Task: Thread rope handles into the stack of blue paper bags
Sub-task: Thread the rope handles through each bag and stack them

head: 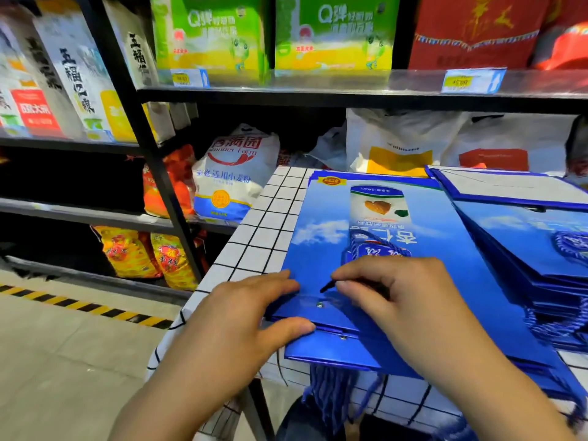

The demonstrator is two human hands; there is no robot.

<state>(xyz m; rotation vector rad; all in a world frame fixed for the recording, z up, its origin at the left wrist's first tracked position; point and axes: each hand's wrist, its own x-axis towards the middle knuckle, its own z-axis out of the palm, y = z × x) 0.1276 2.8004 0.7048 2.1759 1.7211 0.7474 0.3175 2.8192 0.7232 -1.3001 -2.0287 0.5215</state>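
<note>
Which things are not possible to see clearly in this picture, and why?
Head view: the rope past its black tip, hidden by the right hand.
Head view: near left corner of the top bag, under the left hand.
Head view: the second bag stack, cut off by the right edge.
Head view: the price tags, too blurred to read.

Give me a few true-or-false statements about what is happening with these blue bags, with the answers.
1. The right hand pinches a dark rope tip. True.
2. The rope tip has passed through the eyelet. False: it shows just above the eyelet.
3. The left hand holds the top bag at its near edge. True.
4. The bags lie on bare wood. False: the table wears a white cloth with a black grid.
5. Blue ropes hang below the table's front edge. True.
</note>
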